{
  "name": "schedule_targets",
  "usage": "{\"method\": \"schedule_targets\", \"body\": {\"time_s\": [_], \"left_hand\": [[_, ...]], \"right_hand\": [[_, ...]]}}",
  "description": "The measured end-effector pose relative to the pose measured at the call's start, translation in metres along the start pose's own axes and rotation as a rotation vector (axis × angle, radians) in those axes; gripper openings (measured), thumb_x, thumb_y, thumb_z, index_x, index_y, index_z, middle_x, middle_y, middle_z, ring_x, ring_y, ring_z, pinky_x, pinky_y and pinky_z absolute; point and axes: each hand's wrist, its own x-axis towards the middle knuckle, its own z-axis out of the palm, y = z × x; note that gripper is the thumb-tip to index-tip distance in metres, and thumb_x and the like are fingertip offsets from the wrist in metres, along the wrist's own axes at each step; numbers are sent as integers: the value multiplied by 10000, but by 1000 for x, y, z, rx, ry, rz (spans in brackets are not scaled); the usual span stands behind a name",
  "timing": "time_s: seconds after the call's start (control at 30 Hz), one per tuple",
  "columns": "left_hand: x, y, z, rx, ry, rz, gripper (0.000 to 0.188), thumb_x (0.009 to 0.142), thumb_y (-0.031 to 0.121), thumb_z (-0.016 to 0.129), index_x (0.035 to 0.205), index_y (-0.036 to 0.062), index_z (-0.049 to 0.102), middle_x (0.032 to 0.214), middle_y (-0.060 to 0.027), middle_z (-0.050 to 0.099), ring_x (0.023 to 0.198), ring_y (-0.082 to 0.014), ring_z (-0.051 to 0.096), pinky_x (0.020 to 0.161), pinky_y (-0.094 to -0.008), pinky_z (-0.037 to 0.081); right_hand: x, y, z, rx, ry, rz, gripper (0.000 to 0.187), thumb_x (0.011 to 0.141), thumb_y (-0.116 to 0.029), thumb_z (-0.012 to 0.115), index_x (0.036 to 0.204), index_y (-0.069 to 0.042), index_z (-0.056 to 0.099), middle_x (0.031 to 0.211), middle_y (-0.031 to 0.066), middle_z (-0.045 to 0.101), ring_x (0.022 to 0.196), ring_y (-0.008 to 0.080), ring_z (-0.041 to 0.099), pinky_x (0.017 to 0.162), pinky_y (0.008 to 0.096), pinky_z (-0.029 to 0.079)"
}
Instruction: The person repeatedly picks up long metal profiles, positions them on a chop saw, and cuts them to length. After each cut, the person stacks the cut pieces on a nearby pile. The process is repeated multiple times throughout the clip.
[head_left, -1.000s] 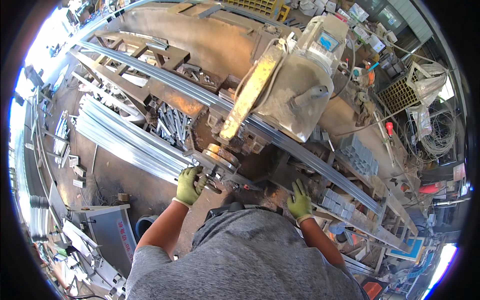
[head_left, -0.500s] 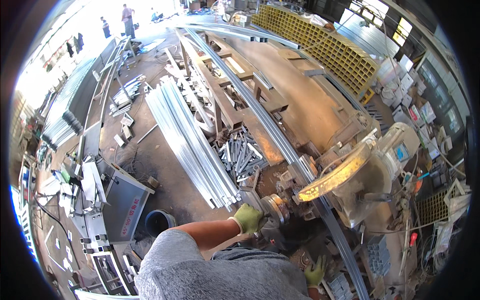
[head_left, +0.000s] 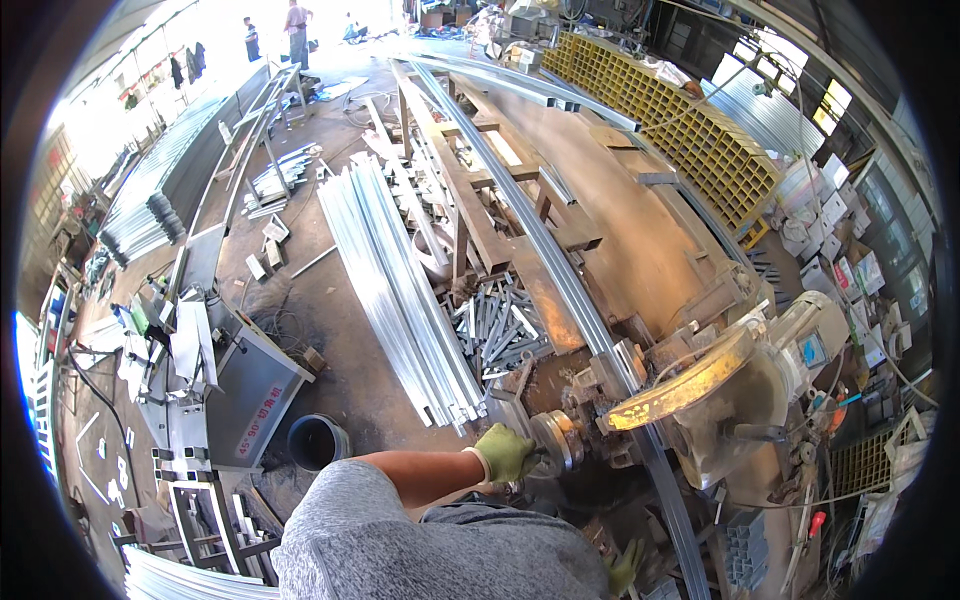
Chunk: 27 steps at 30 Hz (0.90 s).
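Note:
My left hand, in a yellow-green work glove, is closed around what looks like a clamp handle, mostly covered by the fingers, beside a round metal wheel. Low in the picture, my right hand wears a similar glove. Its fingers are stretched out with nothing seen in them, close to a bundle of long metal profiles. These profiles pass through the clamp and under the cut-off saw's yellow blade guard. The large saw blade shows below the guard.
Silvery tubes lie on the floor ahead, beside a heap of short offcuts. A grey machine and a dark bucket stand at left. Yellow square tubes are stacked far right. People are in the distance.
The view has shifted, so the surroundings sit slightly farther right and lower. My left hand keeps its hold at the wheel. My right hand appears lower, partly hidden by my shirt.

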Motion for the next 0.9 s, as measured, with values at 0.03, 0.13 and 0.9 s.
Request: {"method": "schedule_targets", "body": {"time_s": [0.03, 0.13, 0.9], "left_hand": [[0, 0, 0, 2, 1, -2, 469, 1180, 509, 690, 1091, 102, 906, 925, -234, 878, 876, -518, 863, 874, -648, 661], [0, -1, 3, 0, 17, 17, 457, 1176, 507, 733, 1094, 77, 867, 845, -226, 833, 819, -521, 831, 842, -647, 627], [-1, 43, 23, 82, 109, -282, 371, 1171, 430, 707, 1242, 94, 847, 1092, -291, 895, 1061, -563, 855, 962, -689, 656]], "right_hand": [[-1, 1, 1, 2, -2, 2, 729, 1071, -269, 770, 1711, 74, 705, 1848, 369, 607, 1697, 606, 576, 1443, 642, 452], [-7, 0, 5, 15, -12, 6, 733, 1068, -266, 767, 1714, 73, 700, 1850, 369, 605, 1698, 606, 574, 1444, 645, 450], [-16, 6, -21, 108, -24, -62, 807, 1017, -300, 777, 1749, 28, 695, 1919, 282, 572, 1716, 629, 553, 1442, 653, 472]]}}
